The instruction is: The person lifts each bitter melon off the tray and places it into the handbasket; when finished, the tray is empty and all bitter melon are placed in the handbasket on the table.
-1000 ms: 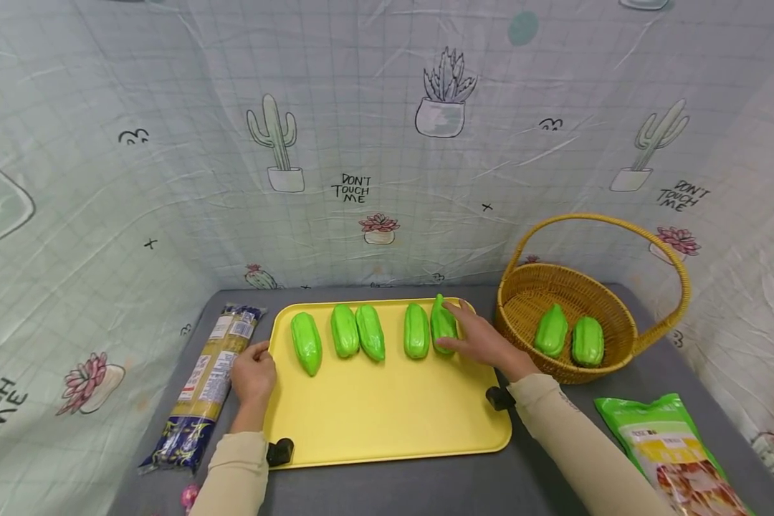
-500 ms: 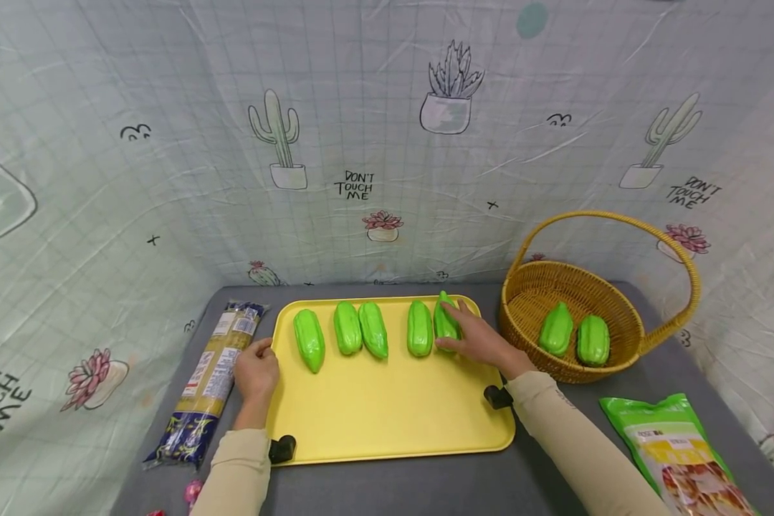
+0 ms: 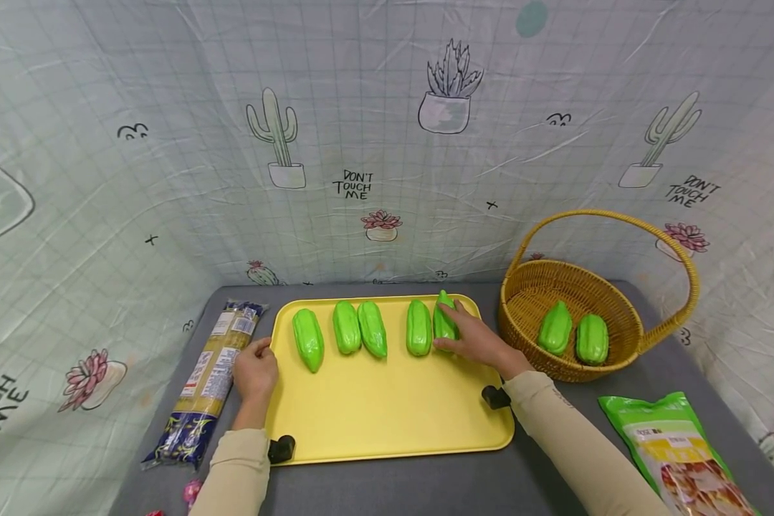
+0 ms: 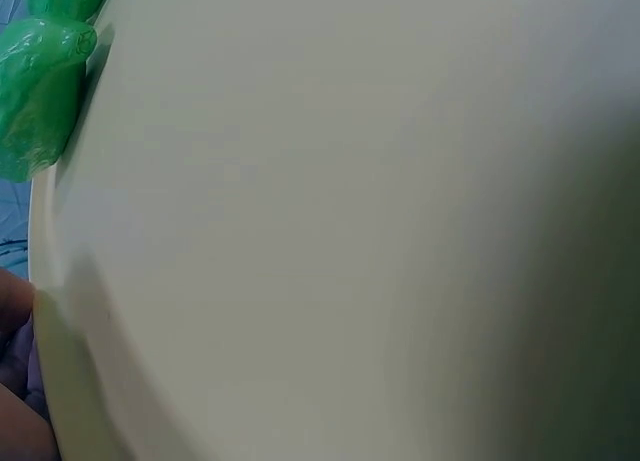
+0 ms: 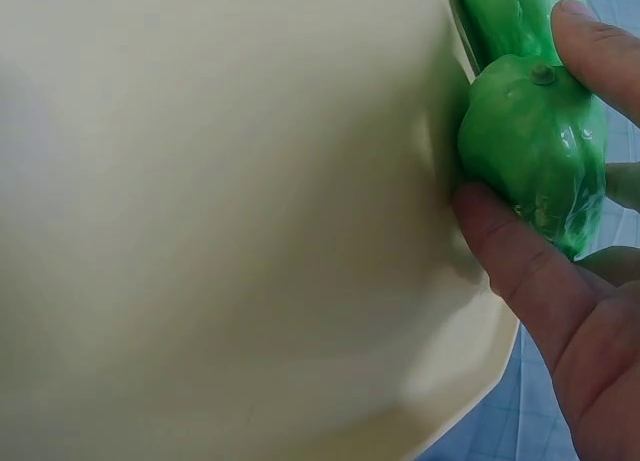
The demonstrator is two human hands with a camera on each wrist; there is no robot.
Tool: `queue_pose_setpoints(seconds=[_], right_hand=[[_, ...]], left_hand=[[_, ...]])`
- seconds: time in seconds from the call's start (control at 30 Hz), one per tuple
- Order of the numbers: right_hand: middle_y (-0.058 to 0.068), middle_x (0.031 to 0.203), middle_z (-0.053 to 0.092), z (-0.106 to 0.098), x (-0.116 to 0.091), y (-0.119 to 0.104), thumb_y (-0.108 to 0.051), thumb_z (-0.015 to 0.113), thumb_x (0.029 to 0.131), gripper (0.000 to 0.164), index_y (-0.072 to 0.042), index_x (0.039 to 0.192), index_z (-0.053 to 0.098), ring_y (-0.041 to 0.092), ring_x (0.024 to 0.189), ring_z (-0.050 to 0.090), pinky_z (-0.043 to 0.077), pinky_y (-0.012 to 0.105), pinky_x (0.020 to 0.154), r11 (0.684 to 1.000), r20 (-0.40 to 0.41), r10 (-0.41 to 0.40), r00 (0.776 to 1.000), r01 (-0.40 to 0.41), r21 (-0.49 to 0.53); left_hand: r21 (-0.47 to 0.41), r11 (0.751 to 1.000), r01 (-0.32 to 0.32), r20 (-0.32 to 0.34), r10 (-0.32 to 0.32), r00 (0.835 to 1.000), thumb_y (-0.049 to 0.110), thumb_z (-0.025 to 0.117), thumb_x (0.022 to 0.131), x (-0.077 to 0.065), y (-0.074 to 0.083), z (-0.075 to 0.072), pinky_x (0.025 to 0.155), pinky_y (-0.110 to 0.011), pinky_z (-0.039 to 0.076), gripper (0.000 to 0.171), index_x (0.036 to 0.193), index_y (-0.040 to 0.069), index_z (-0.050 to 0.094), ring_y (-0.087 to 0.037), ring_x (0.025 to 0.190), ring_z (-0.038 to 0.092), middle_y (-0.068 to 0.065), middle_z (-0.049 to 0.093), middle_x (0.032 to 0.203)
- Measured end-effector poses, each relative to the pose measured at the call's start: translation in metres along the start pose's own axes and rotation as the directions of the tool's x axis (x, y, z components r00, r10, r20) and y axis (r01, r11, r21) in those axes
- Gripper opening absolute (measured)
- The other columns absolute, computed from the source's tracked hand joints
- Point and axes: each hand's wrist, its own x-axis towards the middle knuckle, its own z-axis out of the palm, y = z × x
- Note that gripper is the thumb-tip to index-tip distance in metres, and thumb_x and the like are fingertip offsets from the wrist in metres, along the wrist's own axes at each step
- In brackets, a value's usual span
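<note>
Along the far side of a yellow tray (image 3: 387,408) lie several glossy green papayas. My right hand (image 3: 480,344) grips the rightmost green papaya (image 3: 444,315), with fingers and thumb on either side of it. In the right wrist view this papaya (image 5: 535,146) shows its stub end between the digits. Beside it lies another green papaya (image 3: 418,328). My left hand (image 3: 255,369) holds the tray's left rim, its fingers curled there. At the edge of the left wrist view, part of that hand (image 4: 15,381) meets the rim, most of it out of frame.
A wicker basket (image 3: 522,304) with two green papayas stands to the right, its handle upright. In front of it lies a green food bag (image 3: 677,451). A long pasta packet (image 3: 209,380) lies left of the tray. Patterned cloth walls enclose the grey table (image 3: 393,487).
The head view has shifted slightly. Both hands keep their places at the tray rim and the rightmost papaya, and the papayas have not moved.
</note>
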Motion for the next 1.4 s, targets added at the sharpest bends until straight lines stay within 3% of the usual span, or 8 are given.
queue_pose_setpoints(seconds=[0.8, 1.07, 1.4], right_hand=[[0.036, 0.165, 0.012, 0.001, -0.005, -0.003, -0.04, 0.069, 0.097, 0.085, -0.009, 0.163, 0.025, 0.053, 0.149, 0.03, 0.036, 0.065, 0.115, 1.0, -0.018, 0.01, 1.0, -0.011, -0.028], [0.035, 0.166, 0.009, -0.01, -0.018, -0.011, -0.033, 0.071, 0.096, 0.085, -0.01, 0.163, 0.025, 0.054, 0.147, 0.033, 0.038, 0.066, 0.113, 0.999, -0.051, 0.001, 0.999, -0.003, -0.04], [0.027, 0.17, 0.003, -0.028, -0.036, -0.019, -0.039, 0.071, 0.095, 0.087, -0.015, 0.164, 0.024, 0.051, 0.15, 0.029, 0.037, 0.067, 0.113, 0.999, -0.108, -0.031, 0.994, 0.026, -0.044]], left_hand=[[-0.003, 1.0, -0.001, 0.015, 0.001, 1.0, 0.008, 0.042, 0.104, -0.002, -0.001, -0.002, 0.098, -0.058, 0.047, 0.037, 0.132, -0.002, 0.066, -0.048, 0.119, 0.058, -0.028, 0.064, 0.13], [0.01, 1.0, -0.005, 0.007, 0.005, 1.0, 0.007, 0.043, 0.103, 0.0, -0.002, -0.002, 0.098, -0.059, 0.047, 0.037, 0.13, -0.001, 0.066, -0.048, 0.119, 0.058, -0.027, 0.065, 0.13], [0.015, 1.0, 0.006, 0.014, -0.006, 1.0, 0.009, 0.042, 0.104, -0.001, 0.0, -0.002, 0.098, -0.059, 0.046, 0.037, 0.131, 0.0, 0.066, -0.048, 0.119, 0.058, -0.027, 0.064, 0.131]])
